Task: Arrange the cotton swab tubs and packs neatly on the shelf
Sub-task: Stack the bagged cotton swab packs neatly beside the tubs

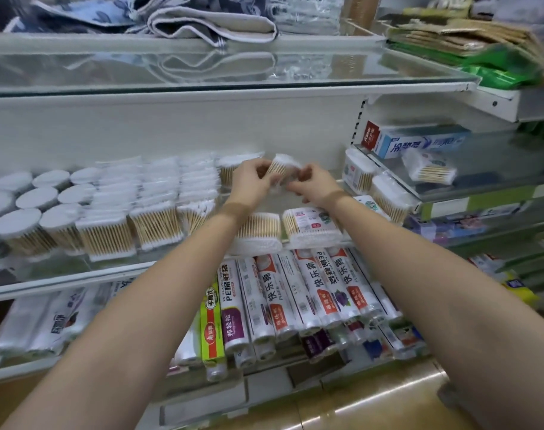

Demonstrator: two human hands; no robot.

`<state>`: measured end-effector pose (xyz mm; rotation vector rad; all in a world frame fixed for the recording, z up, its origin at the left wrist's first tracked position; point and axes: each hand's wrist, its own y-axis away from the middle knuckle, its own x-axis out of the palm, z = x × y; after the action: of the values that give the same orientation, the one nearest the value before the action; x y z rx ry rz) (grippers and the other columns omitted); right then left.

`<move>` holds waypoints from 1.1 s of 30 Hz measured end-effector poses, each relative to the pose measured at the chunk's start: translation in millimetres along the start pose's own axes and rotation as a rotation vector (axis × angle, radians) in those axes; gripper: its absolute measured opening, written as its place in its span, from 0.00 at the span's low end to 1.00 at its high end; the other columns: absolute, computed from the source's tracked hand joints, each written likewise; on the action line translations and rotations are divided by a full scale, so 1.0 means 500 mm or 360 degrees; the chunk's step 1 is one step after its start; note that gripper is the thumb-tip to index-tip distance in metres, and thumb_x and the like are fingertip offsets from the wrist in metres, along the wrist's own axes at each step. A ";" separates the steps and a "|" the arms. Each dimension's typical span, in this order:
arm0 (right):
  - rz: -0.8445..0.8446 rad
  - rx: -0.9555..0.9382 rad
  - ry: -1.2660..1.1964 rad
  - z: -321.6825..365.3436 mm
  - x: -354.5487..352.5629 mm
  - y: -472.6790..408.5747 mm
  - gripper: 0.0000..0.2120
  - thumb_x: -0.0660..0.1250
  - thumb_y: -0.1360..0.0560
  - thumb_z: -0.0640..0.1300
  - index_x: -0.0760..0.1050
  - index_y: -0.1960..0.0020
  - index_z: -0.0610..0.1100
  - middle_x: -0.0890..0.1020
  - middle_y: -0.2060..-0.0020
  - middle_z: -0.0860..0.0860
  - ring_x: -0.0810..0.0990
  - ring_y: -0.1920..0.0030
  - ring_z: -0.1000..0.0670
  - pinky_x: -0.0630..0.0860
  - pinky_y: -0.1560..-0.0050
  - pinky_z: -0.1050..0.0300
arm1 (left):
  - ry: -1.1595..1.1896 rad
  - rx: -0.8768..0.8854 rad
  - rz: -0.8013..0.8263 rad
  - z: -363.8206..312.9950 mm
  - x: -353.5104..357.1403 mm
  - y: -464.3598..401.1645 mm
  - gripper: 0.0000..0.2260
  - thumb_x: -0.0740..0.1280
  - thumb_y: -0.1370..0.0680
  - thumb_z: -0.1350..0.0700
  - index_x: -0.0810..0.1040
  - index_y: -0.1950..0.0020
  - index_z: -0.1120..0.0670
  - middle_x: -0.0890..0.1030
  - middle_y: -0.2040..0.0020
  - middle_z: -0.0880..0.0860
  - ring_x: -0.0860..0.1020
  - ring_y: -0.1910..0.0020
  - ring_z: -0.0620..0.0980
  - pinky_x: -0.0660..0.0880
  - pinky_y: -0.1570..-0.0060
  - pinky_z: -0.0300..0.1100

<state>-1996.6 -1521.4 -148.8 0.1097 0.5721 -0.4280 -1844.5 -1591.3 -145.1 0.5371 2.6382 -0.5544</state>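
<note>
Both my hands reach to the back of the glass shelf [78,271]. Between them is a clear pack of wooden cotton swabs [281,167], held above the shelf. My left hand [252,181] grips its left side and my right hand [314,184] pinches its right side. Round white-lidded swab tubs [37,198] stand at the shelf's left. Rows of rectangular swab packs [154,225] fill the middle. Two packs lie flat near the front, a plain pack [258,231] and a labelled pack [311,225]. More packs [388,197] lean at the right end.
Folded towels [208,23] lie on the glass shelf above. Rolls of plastic bags and wrap [295,293] fill the shelf below. To the right, a side shelf holds a toothpaste box [419,142] and a loose swab pack [429,169]. The floor [373,405] is shiny tan.
</note>
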 end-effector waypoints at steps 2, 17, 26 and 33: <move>0.0043 0.0039 -0.0111 0.001 -0.003 -0.001 0.26 0.75 0.26 0.47 0.68 0.34 0.43 0.79 0.47 0.51 0.82 0.49 0.49 0.81 0.55 0.55 | 0.0024 -0.0047 0.0027 -0.004 -0.019 -0.007 0.08 0.71 0.22 0.59 0.83 0.43 0.58 0.85 0.49 0.53 0.82 0.52 0.46 0.79 0.48 0.38; -0.0011 0.0022 -0.0367 0.050 0.033 -0.031 0.14 0.72 0.26 0.31 0.72 0.44 0.39 0.81 0.54 0.45 0.81 0.56 0.52 0.79 0.59 0.68 | 0.0086 -0.0165 0.0325 0.002 -0.068 -0.014 0.12 0.71 0.25 0.67 0.78 0.42 0.61 0.81 0.48 0.62 0.82 0.52 0.56 0.83 0.51 0.47; 0.0190 -0.0012 0.0109 0.039 -0.007 -0.027 0.22 0.74 0.27 0.53 0.75 0.39 0.42 0.81 0.48 0.47 0.81 0.51 0.49 0.81 0.49 0.54 | -0.0522 -0.0038 0.0348 -0.009 -0.036 -0.035 0.06 0.67 0.23 0.62 0.82 0.49 0.58 0.83 0.50 0.56 0.81 0.51 0.54 0.79 0.47 0.48; 0.0129 -0.0188 0.0413 0.053 -0.036 -0.029 0.19 0.72 0.27 0.45 0.77 0.37 0.41 0.82 0.48 0.48 0.81 0.50 0.50 0.79 0.47 0.56 | -0.1394 0.0545 0.0450 -0.037 -0.062 -0.087 0.23 0.70 0.25 0.58 0.73 0.30 0.53 0.76 0.36 0.55 0.73 0.39 0.60 0.71 0.39 0.51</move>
<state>-2002.8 -1533.8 -116.5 0.0752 0.8437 -0.3020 -1842.7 -1628.7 -102.9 0.5785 1.6229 -0.9024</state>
